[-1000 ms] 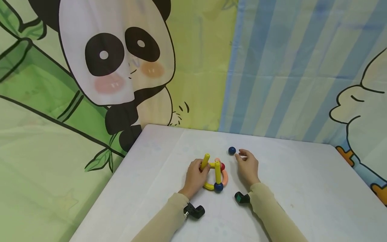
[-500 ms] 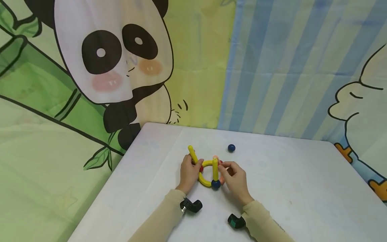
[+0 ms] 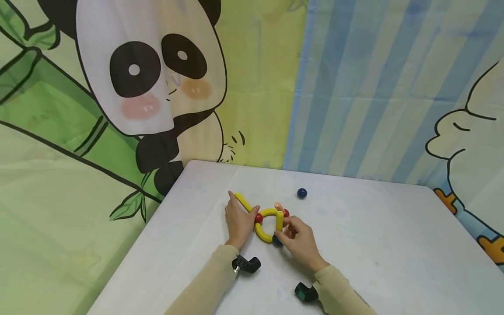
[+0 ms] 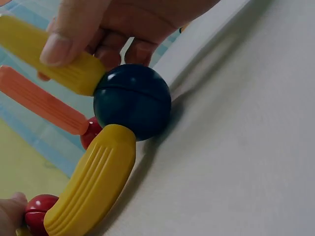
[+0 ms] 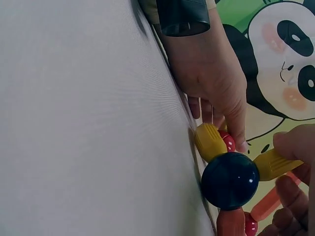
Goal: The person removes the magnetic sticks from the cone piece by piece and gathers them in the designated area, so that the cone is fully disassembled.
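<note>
Magnet-style ring build sits mid-table, white surface showing inside the ring; both hands on it. Right hand (image 3: 301, 240) pinches upright yellow stick (image 3: 279, 221) between thumb and fingers, stick standing on big blue ball (image 4: 132, 102). Left hand (image 3: 238, 223) has fingers extended along the side of slanting yellow stick (image 3: 243, 202), thumb at near red ball (image 3: 258, 218); that stick runs from this ball toward the table's far left. Ring: curved yellow piece (image 4: 93, 182) joins blue ball to near red ball, another yellow curve (image 3: 269, 211) runs on to far red ball (image 3: 286, 213); orange curve (image 5: 230, 223) leaves blue ball, partly hidden in the head view. Straight orange stick (image 4: 42, 101) rises from far red ball. Loose blue ball (image 3: 302, 193) rests apart, near the table's back edge. Table (image 3: 393, 240) is white, smooth. Behind: cloth with cartoon panda (image 3: 157, 26), green bamboo (image 3: 59, 100) left, blue-striped panel (image 3: 393, 87), pale outlined cartoon figure (image 3: 480, 170) right. Beige sleeves (image 3: 206, 280), black wrist cameras (image 3: 246, 264) on both arms.
</note>
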`<action>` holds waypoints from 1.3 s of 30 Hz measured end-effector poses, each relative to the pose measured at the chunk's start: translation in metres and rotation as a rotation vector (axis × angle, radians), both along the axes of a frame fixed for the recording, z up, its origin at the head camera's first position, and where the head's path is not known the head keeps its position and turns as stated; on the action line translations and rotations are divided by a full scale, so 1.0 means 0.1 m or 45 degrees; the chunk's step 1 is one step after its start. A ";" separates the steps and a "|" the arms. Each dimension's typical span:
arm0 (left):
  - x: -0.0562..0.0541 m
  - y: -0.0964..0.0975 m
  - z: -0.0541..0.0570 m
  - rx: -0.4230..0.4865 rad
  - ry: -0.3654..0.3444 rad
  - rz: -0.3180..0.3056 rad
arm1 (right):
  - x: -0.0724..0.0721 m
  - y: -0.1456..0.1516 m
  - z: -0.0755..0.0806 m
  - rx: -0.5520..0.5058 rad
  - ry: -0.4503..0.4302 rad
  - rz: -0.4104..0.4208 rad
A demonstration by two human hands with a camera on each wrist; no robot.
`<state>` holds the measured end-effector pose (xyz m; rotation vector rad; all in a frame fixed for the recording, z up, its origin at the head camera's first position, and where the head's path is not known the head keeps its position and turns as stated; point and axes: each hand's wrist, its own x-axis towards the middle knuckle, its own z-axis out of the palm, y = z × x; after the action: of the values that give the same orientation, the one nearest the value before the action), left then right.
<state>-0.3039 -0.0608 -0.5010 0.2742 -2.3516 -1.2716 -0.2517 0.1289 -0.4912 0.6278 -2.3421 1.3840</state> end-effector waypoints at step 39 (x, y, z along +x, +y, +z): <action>0.06 0.13 -0.05 -0.430 0.241 -0.601 | 0.13 0.10 -0.10 0.182 0.123 0.219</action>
<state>-0.2974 -0.0476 -0.5057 -0.5128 -2.4883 -1.0033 -0.2386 0.1384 -0.5011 0.9354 -2.3703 1.2319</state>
